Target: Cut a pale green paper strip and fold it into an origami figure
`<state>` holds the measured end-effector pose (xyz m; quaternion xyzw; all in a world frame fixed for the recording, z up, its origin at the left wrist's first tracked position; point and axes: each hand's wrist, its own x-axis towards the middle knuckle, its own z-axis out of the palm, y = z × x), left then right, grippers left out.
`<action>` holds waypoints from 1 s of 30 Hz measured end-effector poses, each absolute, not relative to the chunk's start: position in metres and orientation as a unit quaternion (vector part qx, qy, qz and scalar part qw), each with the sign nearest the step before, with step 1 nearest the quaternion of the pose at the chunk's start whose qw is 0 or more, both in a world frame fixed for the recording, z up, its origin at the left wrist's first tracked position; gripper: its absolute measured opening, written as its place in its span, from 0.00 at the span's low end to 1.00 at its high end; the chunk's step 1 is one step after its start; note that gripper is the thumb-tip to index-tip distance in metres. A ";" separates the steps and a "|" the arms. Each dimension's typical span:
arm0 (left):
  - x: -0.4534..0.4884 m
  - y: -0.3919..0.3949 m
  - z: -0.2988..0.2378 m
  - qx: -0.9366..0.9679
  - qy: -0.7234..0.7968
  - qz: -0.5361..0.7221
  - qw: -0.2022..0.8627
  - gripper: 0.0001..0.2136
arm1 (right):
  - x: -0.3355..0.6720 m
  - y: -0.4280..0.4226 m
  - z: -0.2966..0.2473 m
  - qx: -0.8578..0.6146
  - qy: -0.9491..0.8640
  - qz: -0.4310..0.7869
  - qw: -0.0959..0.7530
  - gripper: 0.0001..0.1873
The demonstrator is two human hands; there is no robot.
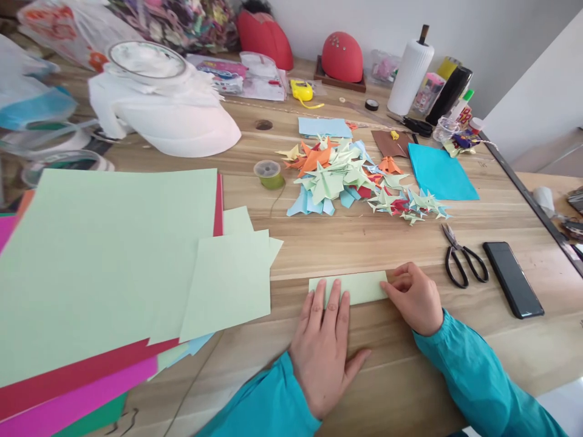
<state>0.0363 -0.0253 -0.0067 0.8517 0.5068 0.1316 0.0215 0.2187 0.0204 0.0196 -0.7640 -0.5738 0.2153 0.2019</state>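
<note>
A pale green strip of folded paper (364, 287) lies flat on the wooden table before me. My left hand (324, 346) rests on its left part, palm down, fingers stretched out and thumb spread to the right. At the strip's right end, my right hand (415, 297) pinches the paper's edge between thumb and fingers. Square sheets of the same pale green paper (232, 282) are left of my left hand. Beyond the strip sits a heap of folded paper stars (330, 176) in green, orange, blue and red.
Large coloured sheets (109, 249) cover the left side. To the right lie black-handled scissors (460, 258) and a phone (514, 279). A thread spool (268, 174), a turquoise sheet (441, 172) and a yellow tape measure (301, 90) are farther back. A white hat-like form (168, 115) stands back left.
</note>
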 end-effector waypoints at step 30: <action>0.037 -0.023 -0.002 0.851 0.509 0.122 0.052 0.35 | 0.224 0.025 0.015 -0.755 -0.590 0.189 0.216 0.11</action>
